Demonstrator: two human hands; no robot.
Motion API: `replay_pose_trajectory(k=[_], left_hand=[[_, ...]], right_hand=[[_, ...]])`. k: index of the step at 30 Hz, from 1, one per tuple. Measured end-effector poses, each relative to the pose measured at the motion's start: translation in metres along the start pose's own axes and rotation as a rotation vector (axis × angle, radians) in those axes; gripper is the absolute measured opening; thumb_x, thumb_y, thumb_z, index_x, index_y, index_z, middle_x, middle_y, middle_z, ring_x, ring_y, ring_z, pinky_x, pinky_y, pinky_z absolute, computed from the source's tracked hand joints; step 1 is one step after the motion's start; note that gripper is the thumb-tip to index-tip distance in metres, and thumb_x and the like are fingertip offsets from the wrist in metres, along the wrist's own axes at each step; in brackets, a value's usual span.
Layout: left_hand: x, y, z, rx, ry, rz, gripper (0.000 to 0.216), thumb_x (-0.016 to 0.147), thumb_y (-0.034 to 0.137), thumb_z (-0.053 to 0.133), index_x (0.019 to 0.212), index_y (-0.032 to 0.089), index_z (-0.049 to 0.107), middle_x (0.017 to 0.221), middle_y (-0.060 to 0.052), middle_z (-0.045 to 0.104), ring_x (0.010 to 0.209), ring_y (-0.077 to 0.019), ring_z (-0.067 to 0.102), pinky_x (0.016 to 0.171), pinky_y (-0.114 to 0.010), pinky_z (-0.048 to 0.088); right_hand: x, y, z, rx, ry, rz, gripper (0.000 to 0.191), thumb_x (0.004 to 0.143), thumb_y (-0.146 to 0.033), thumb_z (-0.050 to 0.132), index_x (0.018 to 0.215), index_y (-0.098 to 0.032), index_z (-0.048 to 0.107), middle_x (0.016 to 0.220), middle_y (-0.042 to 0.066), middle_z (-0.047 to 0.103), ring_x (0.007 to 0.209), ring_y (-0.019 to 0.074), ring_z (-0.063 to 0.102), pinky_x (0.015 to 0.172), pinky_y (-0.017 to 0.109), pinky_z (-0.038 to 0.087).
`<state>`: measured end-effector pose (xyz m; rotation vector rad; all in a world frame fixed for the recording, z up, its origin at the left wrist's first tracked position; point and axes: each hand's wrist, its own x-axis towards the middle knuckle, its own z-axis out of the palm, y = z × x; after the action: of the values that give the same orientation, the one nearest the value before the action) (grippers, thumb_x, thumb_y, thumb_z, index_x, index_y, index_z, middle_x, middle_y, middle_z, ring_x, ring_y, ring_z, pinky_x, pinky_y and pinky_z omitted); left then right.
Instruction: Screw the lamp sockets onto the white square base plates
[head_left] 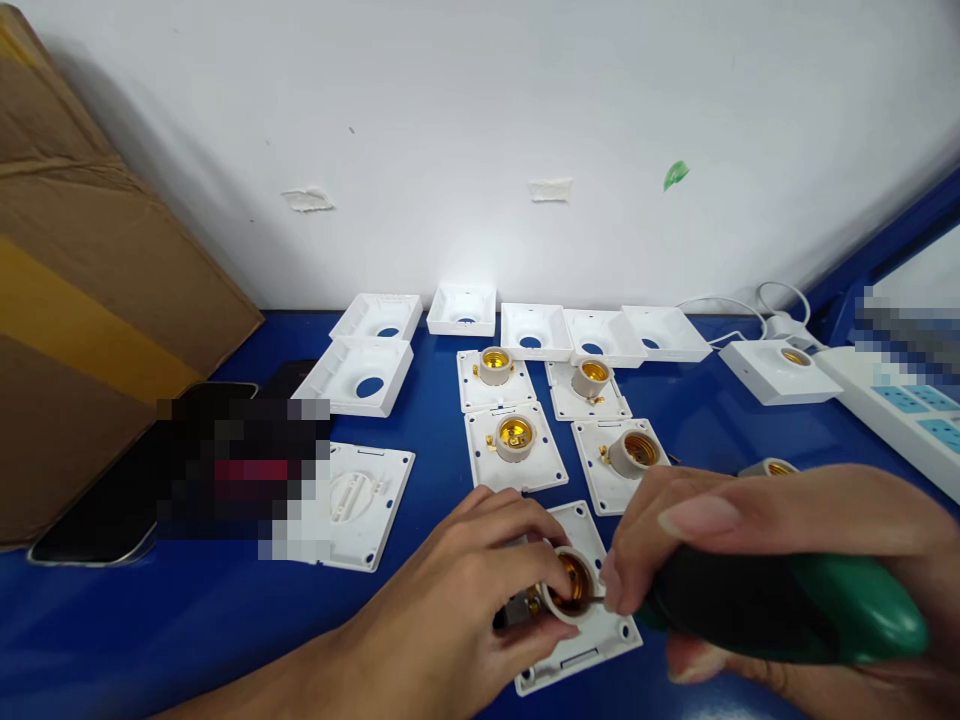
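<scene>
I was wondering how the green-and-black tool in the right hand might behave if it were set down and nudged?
The tool may well roll, as its handle looks rounded. It is probably handle-heavy, given that thick handle and slim shaft. The smooth, shiny green end might feel slippery.

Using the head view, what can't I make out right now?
All in the head view:
- Screwdriver: its tip is too small and dark to make out at the lamp socket in the left hand.
- Far-right socket: lower part hidden by the right hand.
- Blank plate: left side covered by pixelation.
- Power strip: cut off by the right edge.
</scene>
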<state>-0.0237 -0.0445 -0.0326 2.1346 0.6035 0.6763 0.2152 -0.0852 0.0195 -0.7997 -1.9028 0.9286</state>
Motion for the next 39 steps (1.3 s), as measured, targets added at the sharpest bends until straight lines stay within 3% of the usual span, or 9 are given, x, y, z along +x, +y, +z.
replay_pose_trajectory(k=[3,6,11,17,23,26,30,35,39], left_hand=[[0.0,0.001,0.001,0.023,-0.006,-0.021,0.022,0.086,0.009,0.086,0.09,0.021,0.067,0.105,0.003,0.072,0.095,-0.0153,0.068,0.1,-0.032,0.046],[0.001,0.001,0.0,0.038,-0.016,0.0,0.019,0.089,0.012,0.082,0.095,0.022,0.068,0.105,0.002,0.072,0.096,-0.0168,0.069,0.098,-0.032,0.049],[0.001,0.002,-0.003,0.05,-0.034,-0.002,0.018,0.091,0.013,0.082,0.099,0.021,0.068,0.106,0.0,0.072,0.098,-0.0184,0.069,0.095,-0.031,0.051],[0.0,0.007,-0.006,0.066,-0.067,-0.023,0.014,0.095,0.013,0.077,0.101,0.022,0.068,0.113,-0.001,0.072,0.106,-0.0201,0.069,0.099,-0.033,0.05],[0.001,0.002,-0.004,0.047,-0.071,-0.018,0.014,0.094,0.013,0.076,0.101,0.022,0.068,0.113,-0.002,0.071,0.106,-0.0207,0.068,0.099,-0.034,0.05],[0.0,0.002,-0.004,0.034,-0.065,-0.002,0.014,0.095,0.012,0.075,0.1,0.022,0.067,0.113,-0.003,0.071,0.108,-0.0202,0.067,0.098,-0.032,0.05],[-0.001,0.002,-0.003,0.042,-0.072,-0.008,0.012,0.096,0.015,0.075,0.101,0.022,0.067,0.114,-0.003,0.07,0.108,-0.0208,0.067,0.097,-0.032,0.052],[-0.001,0.001,-0.003,0.043,-0.068,-0.015,0.015,0.095,0.016,0.078,0.104,0.023,0.068,0.114,-0.003,0.071,0.109,-0.0209,0.066,0.096,-0.032,0.053],[-0.002,-0.001,-0.003,0.048,-0.077,-0.015,0.019,0.096,0.015,0.076,0.109,0.024,0.066,0.113,-0.002,0.071,0.109,-0.0206,0.065,0.097,-0.032,0.051]], right_hand=[[0.003,-0.004,-0.003,0.055,0.046,-0.002,0.051,0.102,-0.022,0.064,0.148,-0.041,0.052,0.108,0.0,0.078,0.092,0.0216,0.077,0.079,0.031,0.062],[0.003,-0.005,-0.011,0.043,-0.144,0.056,0.058,0.097,-0.025,0.073,0.15,-0.034,0.053,0.11,0.002,0.079,0.094,0.0236,0.077,0.081,0.032,0.062],[0.001,0.001,-0.016,0.061,-0.107,0.018,0.048,0.095,-0.022,0.075,0.14,-0.033,0.064,0.104,0.003,0.081,0.092,0.023,0.078,0.08,0.032,0.063],[0.003,-0.01,-0.019,0.017,-0.194,0.143,0.037,0.093,-0.021,0.078,0.129,-0.031,0.074,0.108,0.004,0.082,0.1,0.024,0.079,0.091,0.034,0.064],[0.009,-0.007,-0.026,0.081,-0.398,0.154,0.026,0.099,-0.013,0.067,0.121,-0.023,0.078,0.105,0.007,0.082,0.102,0.0228,0.079,0.087,0.028,0.066],[0.009,-0.003,-0.028,0.147,-0.255,0.183,0.022,0.102,-0.023,0.065,0.122,-0.021,0.076,0.105,0.009,0.081,0.101,0.0221,0.079,0.082,0.026,0.067],[0.016,-0.005,-0.042,0.116,-0.512,0.069,0.031,0.092,-0.005,0.073,0.118,-0.022,0.076,0.12,0.008,0.079,0.111,0.0254,0.077,0.095,0.035,0.065],[0.026,-0.004,-0.049,0.089,-0.51,0.102,0.021,0.091,-0.012,0.077,0.108,-0.024,0.08,0.11,0.007,0.082,0.101,0.0243,0.081,0.087,0.027,0.067],[0.018,0.001,-0.035,0.088,-0.242,0.05,0.024,0.097,-0.019,0.072,0.117,-0.03,0.078,0.103,0.004,0.083,0.097,0.0243,0.081,0.089,0.033,0.067]])
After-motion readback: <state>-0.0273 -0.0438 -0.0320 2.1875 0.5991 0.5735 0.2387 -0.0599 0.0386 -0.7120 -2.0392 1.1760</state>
